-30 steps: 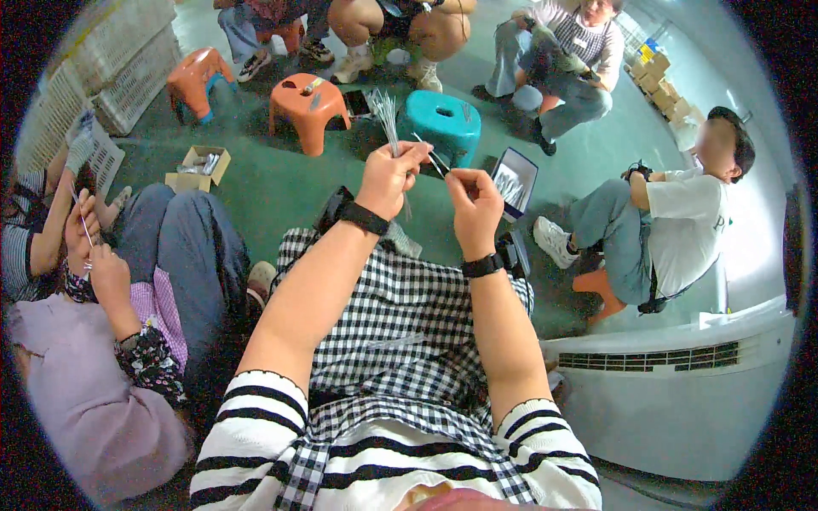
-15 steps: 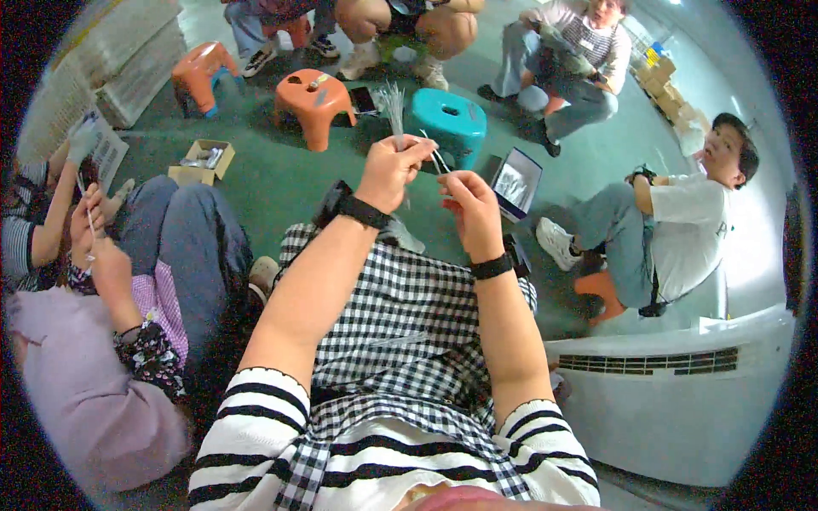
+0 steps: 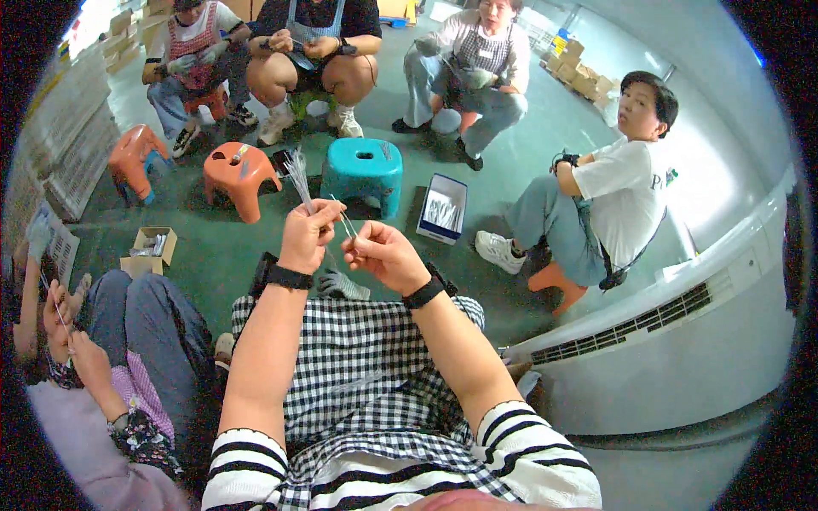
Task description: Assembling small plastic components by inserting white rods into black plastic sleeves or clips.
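My left hand (image 3: 308, 238) is closed around a bundle of thin, pale strips (image 3: 297, 177), whose loose ends fan out above the fist. Close beside it, my right hand (image 3: 385, 255) pinches the lower end of a thin, light-coloured strip (image 3: 348, 223) that slants up to my left fingertips. A second strip seems to lie alongside, too fine to tell apart surely. Both hands are raised over my black-and-white checked apron (image 3: 358, 341). Just beyond the apron, below my hands, lies a grey glove (image 3: 342, 287).
A teal stool (image 3: 362, 170) and orange stools (image 3: 239, 179) stand ahead. An open box (image 3: 443, 209) of pale pieces is on the floor at right, a small carton (image 3: 152, 251) at left. Several people sit around. A large white machine (image 3: 665, 358) stands close on my right.
The view has tilted up and turned right, so more of the seated people shows. My hands keep the same grips and stay close together.
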The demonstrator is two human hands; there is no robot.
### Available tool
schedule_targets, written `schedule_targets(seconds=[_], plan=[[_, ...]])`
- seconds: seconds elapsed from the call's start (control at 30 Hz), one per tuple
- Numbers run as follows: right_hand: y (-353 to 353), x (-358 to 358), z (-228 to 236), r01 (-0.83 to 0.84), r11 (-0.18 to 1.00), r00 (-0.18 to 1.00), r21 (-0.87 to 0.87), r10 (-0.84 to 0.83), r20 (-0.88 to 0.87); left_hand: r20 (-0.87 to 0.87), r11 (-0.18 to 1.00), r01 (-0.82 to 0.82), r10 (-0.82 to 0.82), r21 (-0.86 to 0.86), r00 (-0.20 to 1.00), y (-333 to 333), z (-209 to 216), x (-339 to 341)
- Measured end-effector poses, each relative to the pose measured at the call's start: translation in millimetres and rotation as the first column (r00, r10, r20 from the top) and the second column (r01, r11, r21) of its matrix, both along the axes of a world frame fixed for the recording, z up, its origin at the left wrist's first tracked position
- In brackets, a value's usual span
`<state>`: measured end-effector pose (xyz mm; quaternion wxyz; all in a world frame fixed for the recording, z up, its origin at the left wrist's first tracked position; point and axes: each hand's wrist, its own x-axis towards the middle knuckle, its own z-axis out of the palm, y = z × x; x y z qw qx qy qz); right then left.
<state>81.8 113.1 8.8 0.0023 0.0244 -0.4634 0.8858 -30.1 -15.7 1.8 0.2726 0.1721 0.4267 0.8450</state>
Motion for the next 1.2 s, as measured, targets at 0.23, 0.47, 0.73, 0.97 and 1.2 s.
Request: schedule_targets(seconds=[0.23,0.47,0.73,0.97,1.2], plan=[[5,-11,-10,0.128,0.976,0.991,0.176,-0.117,-0.069,-0.004,0.999,-0.029,0.029,-0.022,1.0,3,0,-7],[11,-14,-11,0.128,0.954,0.992,0.273,-0.12,-0.045,-0.031,0.998,-0.055,0.054,-0.007,0.998,5,-5,-9],[1,-10,-8,0.213,0.945,0.974,0.249,-0.225,0.022,-0.052,0.997,-0.071,0.069,-0.039,0.996,5,-5,-11],[11,-16,-21,0.122,0.974,0.99,0.192,-0.133,0.046,-0.107,0.998,-0.038,0.032,-0.048,0.994,7,1,-7],[-3,-10,-5,0.665,0.059,0.724,0.744,-0.298,-0.623,-0.108,0.992,-0.109,0.102,-0.06,0.989,4,1,-1]])
